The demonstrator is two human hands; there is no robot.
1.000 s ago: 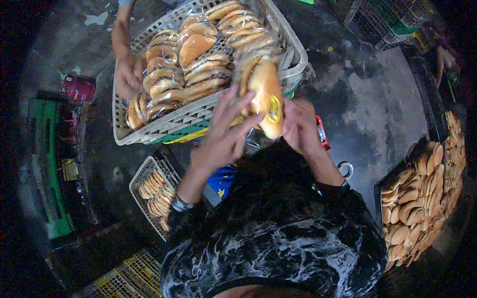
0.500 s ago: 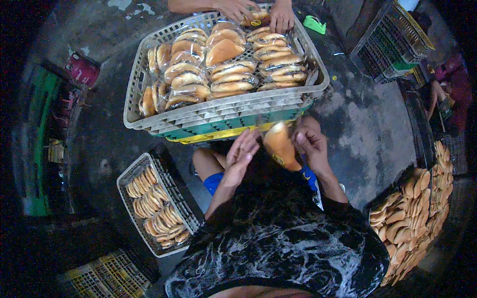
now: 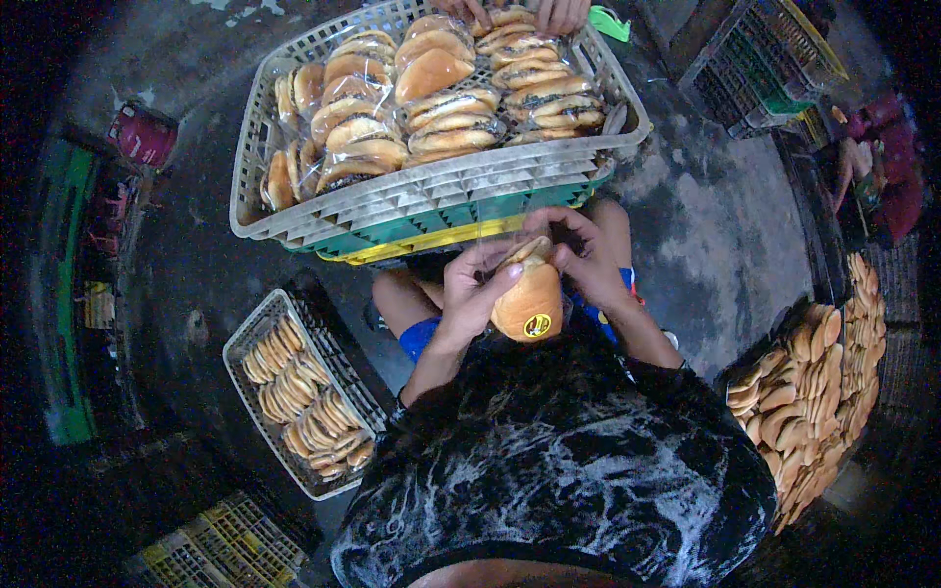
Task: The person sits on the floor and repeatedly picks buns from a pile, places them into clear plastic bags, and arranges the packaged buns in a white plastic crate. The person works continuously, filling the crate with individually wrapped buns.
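Between my hands, in front of my chest, is a golden bread bun point(image 3: 530, 299) in a clear plastic bag with a round yellow sticker. My left hand point(image 3: 477, 292) is closed on the bun's left side, its thumb lying over the bread. My right hand point(image 3: 576, 257) pinches the upper end of the bag, beside the bun's top right. Just beyond them stands a grey slatted crate point(image 3: 431, 181), stacked on green and yellow ones. It holds rows of bagged buns point(image 3: 454, 127) with dark filling.
Another person's hands point(image 3: 561, 15) reach into the crate's far side. A smaller crate of unbagged buns point(image 3: 306, 387) sits to my left. At right lies a large pile of buns point(image 3: 794, 402). More crates stand far right point(image 3: 760, 73) and lower left point(image 3: 221, 549). A green tape dispenser point(image 3: 610, 24) lies beyond.
The bun has swung upright and moved slightly left. My left hand, open and apart from it before, has closed on it. The other person's hands have set down the bun they held.
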